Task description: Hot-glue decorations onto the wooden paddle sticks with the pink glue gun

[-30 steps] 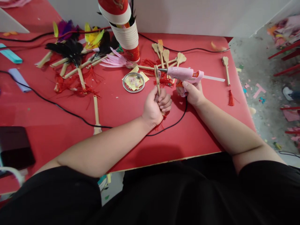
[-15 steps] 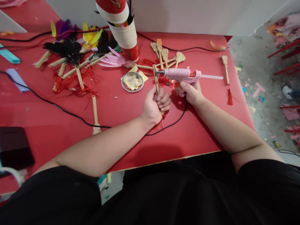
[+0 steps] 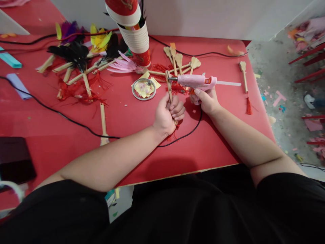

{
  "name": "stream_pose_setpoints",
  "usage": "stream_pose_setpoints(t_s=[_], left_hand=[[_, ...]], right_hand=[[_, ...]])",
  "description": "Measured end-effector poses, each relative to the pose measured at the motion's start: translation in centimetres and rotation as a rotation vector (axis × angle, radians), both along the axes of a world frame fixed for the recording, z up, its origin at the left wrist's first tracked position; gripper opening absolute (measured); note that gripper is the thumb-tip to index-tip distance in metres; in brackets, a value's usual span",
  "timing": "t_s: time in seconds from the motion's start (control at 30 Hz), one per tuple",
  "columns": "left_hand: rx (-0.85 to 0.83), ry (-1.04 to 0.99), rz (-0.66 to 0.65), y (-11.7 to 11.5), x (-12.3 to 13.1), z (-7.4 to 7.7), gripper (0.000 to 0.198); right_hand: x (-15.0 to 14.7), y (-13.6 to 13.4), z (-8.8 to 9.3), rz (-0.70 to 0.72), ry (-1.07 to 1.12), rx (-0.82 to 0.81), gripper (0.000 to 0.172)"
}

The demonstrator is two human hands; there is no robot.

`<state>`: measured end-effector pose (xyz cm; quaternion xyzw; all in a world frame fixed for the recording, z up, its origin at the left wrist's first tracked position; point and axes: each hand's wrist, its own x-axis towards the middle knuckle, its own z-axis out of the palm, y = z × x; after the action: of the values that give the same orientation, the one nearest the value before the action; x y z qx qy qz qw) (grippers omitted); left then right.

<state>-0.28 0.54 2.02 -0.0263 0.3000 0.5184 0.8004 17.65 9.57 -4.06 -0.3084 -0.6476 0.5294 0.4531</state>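
Note:
My left hand (image 3: 169, 113) is closed in a fist round a thin wooden stick (image 3: 169, 84) that stands upright; a red tassel (image 3: 172, 135) hangs out below the fist. My right hand (image 3: 207, 100) grips a pink glue gun (image 3: 196, 81) held level, its nozzle touching the top of the stick. A clear glue rod (image 3: 228, 83) sticks out of the gun's back, and its black cord (image 3: 188, 134) loops under my wrists.
On the red table (image 3: 142, 156) lie a round metal lid (image 3: 144, 89), a stack of paper cups (image 3: 135, 37), several wooden sticks (image 3: 180, 62), feathered sticks (image 3: 76, 57) with red tassels, a lone stick (image 3: 103, 123) and a dark box (image 3: 15, 159) at left.
The glue gun and both hands have shifted a little to the left and up; the nozzle stays at the stick's top. Nothing was let go.

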Motion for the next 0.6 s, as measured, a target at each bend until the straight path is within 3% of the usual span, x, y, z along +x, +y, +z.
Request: stream_pose_setpoints(t_s=[0.6], left_hand=[[0.005,0.007,0.000,-0.05,0.03,0.21,0.068]], right_hand=[[-0.49,-0.66,0.81,-0.061,-0.009,-0.045,0.076]])
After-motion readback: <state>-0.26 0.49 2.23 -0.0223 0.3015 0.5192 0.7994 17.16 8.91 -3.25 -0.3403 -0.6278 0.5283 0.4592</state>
